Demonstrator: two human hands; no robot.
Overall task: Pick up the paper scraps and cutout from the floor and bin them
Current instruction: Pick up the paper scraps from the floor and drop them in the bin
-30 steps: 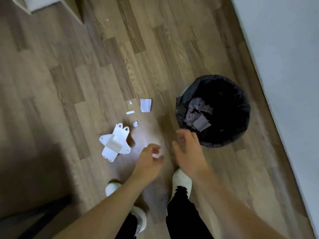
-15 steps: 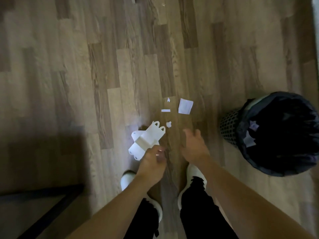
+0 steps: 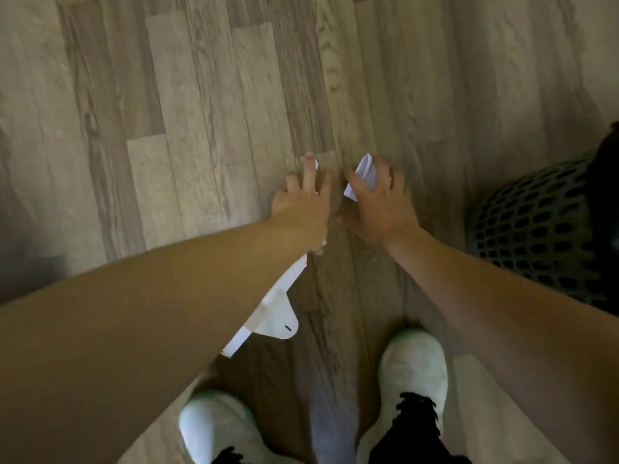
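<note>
My left hand [image 3: 301, 202] reaches down to the wood floor with its fingers stretched forward, and a small white scrap [image 3: 315, 163] shows at its fingertips. The white paper cutout [image 3: 276, 314] trails back from under its palm and wrist, gripped at the thumb side. My right hand [image 3: 380, 204] is just to the right, its fingers closed around a white square paper scrap [image 3: 363, 175] that is lifted at an angle. The other small scraps are hidden under my hands. The black mesh bin [image 3: 536, 236] stands at the right edge, about a hand's width from my right hand.
My two feet in white shoes [image 3: 413, 370] stand close below the hands, and the left shoe [image 3: 214, 426] is partly under my forearm. Bare wood floor [image 3: 201, 112] stretches ahead and to the left. A dark shadow lies at the far left.
I have bent down closer to the floor. My left hand took the cutout and moved forward to the small scraps. My right hand closed on the square scrap. The bin shifted to the right edge.
</note>
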